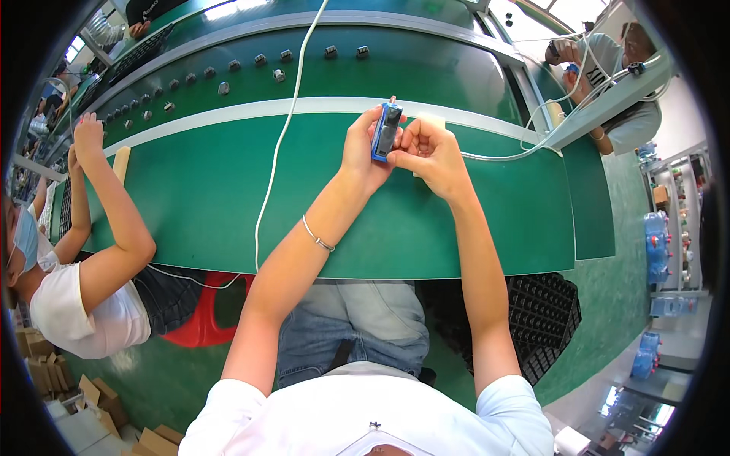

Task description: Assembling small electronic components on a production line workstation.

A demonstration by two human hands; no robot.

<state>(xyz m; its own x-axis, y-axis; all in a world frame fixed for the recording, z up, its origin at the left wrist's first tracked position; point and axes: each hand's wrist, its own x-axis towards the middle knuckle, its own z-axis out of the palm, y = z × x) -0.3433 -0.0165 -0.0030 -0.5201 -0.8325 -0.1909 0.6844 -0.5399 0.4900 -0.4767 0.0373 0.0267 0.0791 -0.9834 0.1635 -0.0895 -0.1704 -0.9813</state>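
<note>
A small oblong device (388, 131), blue at the sides with a dark face and a small metal tip at its top, is held above the green bench. My left hand (363, 150) wraps round it from the left side. On its other side my right hand (435, 158) is closed, the thumb pressed to the device's lower right edge and the fingers curled beside it. Whether a small part is also pinched in those fingers is hidden. Behind my right hand, a pale yellow block (432, 120) shows in part.
Several small metal parts (260, 59) stand in rows on the strip beyond the white rail (228, 114). A white cable (283, 137) crosses the bench (205, 190) left of my arms. Co-workers sit at the left and far right. A black tray stack (540, 319) is below the right edge.
</note>
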